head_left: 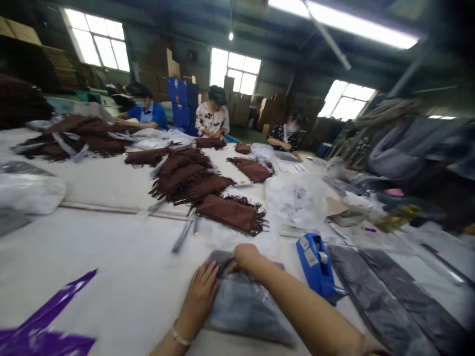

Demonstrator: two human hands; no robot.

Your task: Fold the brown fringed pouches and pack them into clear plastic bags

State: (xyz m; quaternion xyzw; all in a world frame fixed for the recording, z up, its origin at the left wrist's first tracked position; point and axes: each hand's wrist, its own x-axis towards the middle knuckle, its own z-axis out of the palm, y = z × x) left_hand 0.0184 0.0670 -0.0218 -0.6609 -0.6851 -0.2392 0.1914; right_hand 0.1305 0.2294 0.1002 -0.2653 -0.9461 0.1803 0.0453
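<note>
A transparent plastic bag (247, 309) with grey cloth inside lies on the white table (111, 252), right in front of me. My left hand (200, 296), with a bracelet at its wrist, presses against the bag's left side. My right hand (245, 256) reaches across from the lower right and curls over the bag's top end, its fingertips out of sight. Two long strips of folded grey cloth (382, 296) lie to the right, beyond my right forearm. A blue tape dispenser (315, 262) stands next to that forearm.
Brown fringed cloth pieces (232, 213) lie in piles up the table, with metal scissors (182, 236) near them. Purple plastic (48, 321) lies at lower left. Several co-workers (212, 113) sit at the far end. Bags and clothing (408, 148) are heaped at right.
</note>
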